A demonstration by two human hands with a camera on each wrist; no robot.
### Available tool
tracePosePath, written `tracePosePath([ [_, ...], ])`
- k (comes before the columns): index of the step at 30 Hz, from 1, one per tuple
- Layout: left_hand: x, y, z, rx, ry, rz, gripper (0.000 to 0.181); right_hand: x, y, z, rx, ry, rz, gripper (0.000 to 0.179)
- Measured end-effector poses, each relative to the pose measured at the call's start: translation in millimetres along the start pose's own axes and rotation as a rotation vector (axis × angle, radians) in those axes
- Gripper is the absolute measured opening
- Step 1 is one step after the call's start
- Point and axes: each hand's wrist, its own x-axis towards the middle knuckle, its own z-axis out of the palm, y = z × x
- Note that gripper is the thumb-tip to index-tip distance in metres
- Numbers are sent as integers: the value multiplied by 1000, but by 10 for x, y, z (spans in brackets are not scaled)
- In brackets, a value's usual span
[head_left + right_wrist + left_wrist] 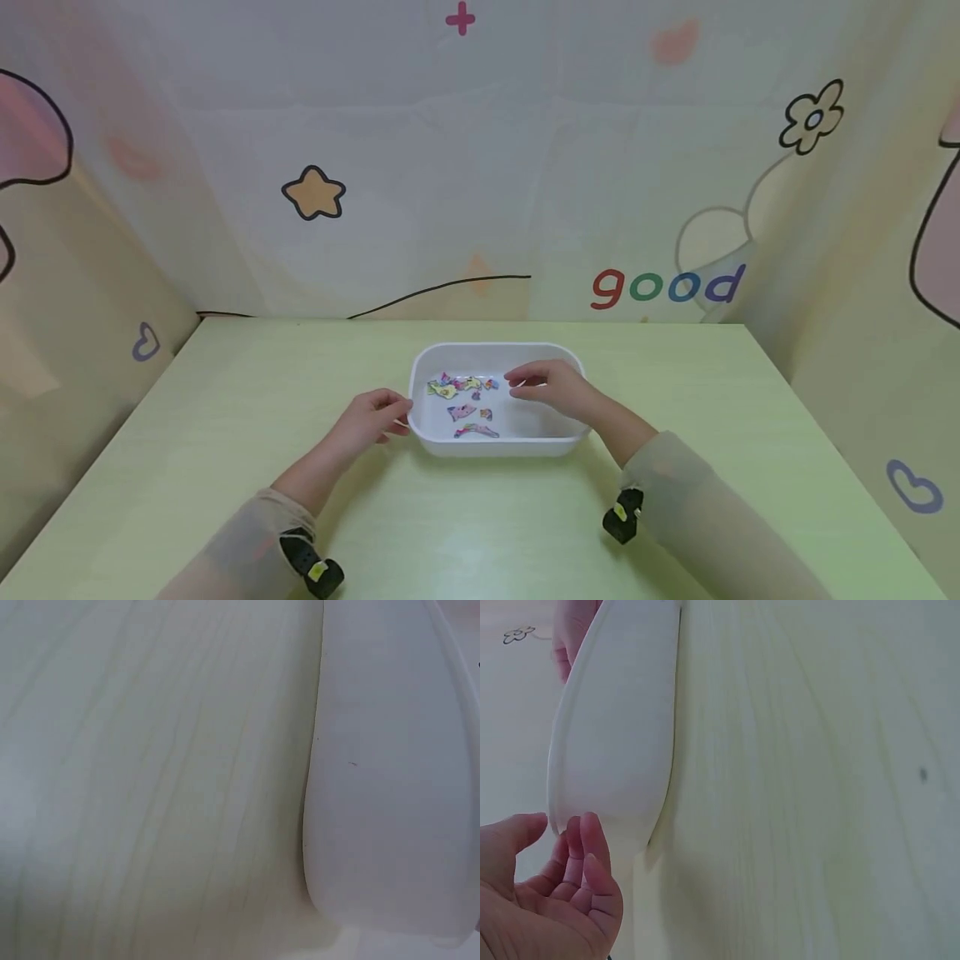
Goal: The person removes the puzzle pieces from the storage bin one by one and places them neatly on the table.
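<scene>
A white plastic tray (495, 447) with rounded corners stands on the table in the head view. Small colourful flat cutouts, perhaps stickers, lie in its left half, among them a pink piece (461, 412) and an arched strip (476, 431). My left hand (378, 414) holds the tray's left rim; in the left wrist view the thumb (529, 829) is at the rim and the fingers bend against the outer wall. Over the tray's right half hovers my right hand (558, 387), fingers and thumb apart, with nothing visible between them. The right wrist view shows mostly the tray's outer wall (390, 787).
The pale green wood-grain table (480, 525) extends around the tray. Behind it hangs a printed curtain (450, 167), with similar cloth at both sides. Each sleeve bears a small black wrist camera, such as the right one (622, 517).
</scene>
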Motion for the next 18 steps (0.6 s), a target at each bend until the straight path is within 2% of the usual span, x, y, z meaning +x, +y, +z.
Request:
tracePosePath([
  [5,37,0,37,-37,-3,-52,26,151,30,116,46,-94,55,29],
  [11,62,-1,49,-74,-33,-80,26,263,67,259,84,-216,92,27],
  [15,60,-2,42,-92,-54,-100,27,283,88,346,31,-313,85,31],
  [18,62,-6,28,-110,-61,-106,27,273,85,404,-62,-340,57,33],
])
